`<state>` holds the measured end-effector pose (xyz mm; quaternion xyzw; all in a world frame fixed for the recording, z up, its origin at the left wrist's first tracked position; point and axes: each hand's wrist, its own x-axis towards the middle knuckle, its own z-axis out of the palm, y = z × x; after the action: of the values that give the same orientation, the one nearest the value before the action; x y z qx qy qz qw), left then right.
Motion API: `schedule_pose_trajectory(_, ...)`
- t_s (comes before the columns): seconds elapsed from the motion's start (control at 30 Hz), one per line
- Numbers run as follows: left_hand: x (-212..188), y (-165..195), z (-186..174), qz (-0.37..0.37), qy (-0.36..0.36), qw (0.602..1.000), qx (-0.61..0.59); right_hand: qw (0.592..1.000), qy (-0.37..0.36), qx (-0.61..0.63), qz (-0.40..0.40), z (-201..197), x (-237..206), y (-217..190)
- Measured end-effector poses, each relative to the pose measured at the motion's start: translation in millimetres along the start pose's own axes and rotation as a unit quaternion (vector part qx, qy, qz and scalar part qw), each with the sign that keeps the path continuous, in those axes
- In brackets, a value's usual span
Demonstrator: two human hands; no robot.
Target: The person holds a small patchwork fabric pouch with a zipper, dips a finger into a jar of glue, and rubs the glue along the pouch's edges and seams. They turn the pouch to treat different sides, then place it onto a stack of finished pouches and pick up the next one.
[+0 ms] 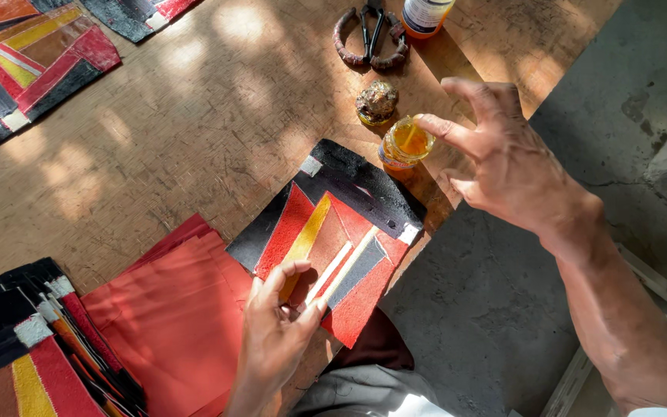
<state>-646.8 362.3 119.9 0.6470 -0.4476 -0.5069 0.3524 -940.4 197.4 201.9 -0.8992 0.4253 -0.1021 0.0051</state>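
Pinning the thin, floppy patchwork panel (326, 232) at its near edge, the left hand (275, 332) presses fingers down while the right hand (503, 166) pinches a stick in the small glue jar (404, 144).

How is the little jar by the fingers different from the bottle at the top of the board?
The small jar is open, with amber liquid showing and the right hand dipping something thin in; the bottle is cut off by the frame's edge. The jar looks shorter. The bottle has a white label. Both look orange.
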Motion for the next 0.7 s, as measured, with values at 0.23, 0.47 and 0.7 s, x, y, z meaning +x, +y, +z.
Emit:
schedule_pose_trajectory(0.23, -1.4, 6.7, 0.3, 0.054, 0.029, 0.994, 0.094, 1.000, 0.005, 0.011, 0.020, -12.0, -24.4, -28.2)
schedule_pose_trajectory(0.47, -0.5, 12.0, 0.5, 0.019, 0.027, 0.991, 0.129, 0.911, 0.205, 0.335, 0.124, -36.9, -108.7, -64.5)
schedule_pose_trajectory(0.7, -5.2, 11.0, -7.4, 0.081, 0.020, 0.982, 0.167, 0.579, -0.059, 0.778, 0.236, 89.9, -146.4, -46.0)
